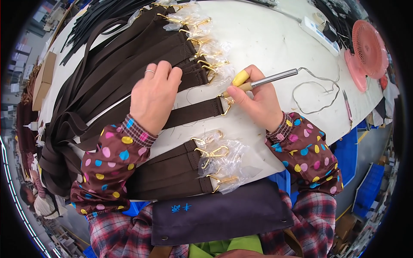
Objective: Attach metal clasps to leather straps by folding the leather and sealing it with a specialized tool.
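Note:
My left hand (pixel 152 96) lies flat, fingers together, pressing on a brown webbing strap (pixel 193 111) that runs across the white table (pixel 266 43). My right hand (pixel 257 102) holds a corded iron tool (pixel 262 80) with a yellow grip and metal shaft like a pen. Its tip touches the strap's end at the gold clasp (pixel 225 104). A ring sits on one left finger. Both forearms wear brown dotted sleeve covers.
More brown straps with gold clasps in clear plastic fan out at the back (pixel 189 38) and lie stacked at the front edge (pixel 202 163). A pink desk fan (pixel 365 51), a white power strip (pixel 318 30), the tool's grey cord (pixel 318 92) and a pink pen-like tool (pixel 346 105) lie to the right.

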A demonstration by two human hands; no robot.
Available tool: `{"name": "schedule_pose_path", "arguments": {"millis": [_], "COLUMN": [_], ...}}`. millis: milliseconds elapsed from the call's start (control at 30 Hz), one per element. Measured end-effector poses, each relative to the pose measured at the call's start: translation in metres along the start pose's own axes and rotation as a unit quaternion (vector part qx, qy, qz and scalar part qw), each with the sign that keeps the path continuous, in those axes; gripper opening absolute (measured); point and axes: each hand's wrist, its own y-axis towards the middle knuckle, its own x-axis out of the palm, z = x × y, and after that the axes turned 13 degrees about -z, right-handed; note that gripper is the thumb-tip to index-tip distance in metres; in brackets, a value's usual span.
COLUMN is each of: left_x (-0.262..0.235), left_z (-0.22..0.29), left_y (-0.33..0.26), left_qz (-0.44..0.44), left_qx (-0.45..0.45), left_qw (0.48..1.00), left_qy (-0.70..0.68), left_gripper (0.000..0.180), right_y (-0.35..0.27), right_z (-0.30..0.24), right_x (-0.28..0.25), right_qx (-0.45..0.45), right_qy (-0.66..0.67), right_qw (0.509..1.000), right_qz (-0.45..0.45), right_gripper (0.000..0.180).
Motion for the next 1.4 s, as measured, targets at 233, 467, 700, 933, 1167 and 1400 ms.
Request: {"name": "schedule_pose_path", "arguments": {"millis": [233, 467, 700, 933, 1167, 1400], "left_x": [-0.002, -0.006, 0.002, -0.001, 0.010, 0.011], "left_z": [0.016, 0.023, 0.018, 0.013, 0.006, 0.003], "left_y": [-0.010, -0.018, -0.031, -0.012, -0.007, -0.006], "left_qz": [-0.117, -0.018, -0.142, -0.248, -0.244, -0.289], "left_qx": [0.064, 0.124, 0.109, 0.035, 0.073, -0.001], "left_qw": [0.967, 0.976, 0.943, 0.861, 0.825, 0.753], "left_qy": [-0.216, -0.179, -0.280, -0.444, -0.504, -0.591], "left_gripper": [0.032, 0.024, 0.021, 0.024, 0.016, 0.013], "right_y": [0.003, 0.001, -0.004, -0.001, -0.001, 0.001], "right_z": [-0.004, -0.021, -0.023, -0.011, -0.007, -0.002], "right_x": [-0.003, -0.003, 0.005, 0.016, 0.015, 0.016], "right_qx": [-0.039, -0.093, -0.045, 0.041, 0.039, 0.008], "right_qy": [-0.041, -0.033, -0.085, -0.020, -0.066, -0.116], "right_qw": [0.998, 0.993, 0.994, 0.996, 0.994, 0.991], "right_qz": [0.022, 0.070, -0.060, -0.073, -0.072, -0.065], "right_gripper": [0.021, 0.020, 0.017, 0.016, 0.019, 0.020]}}
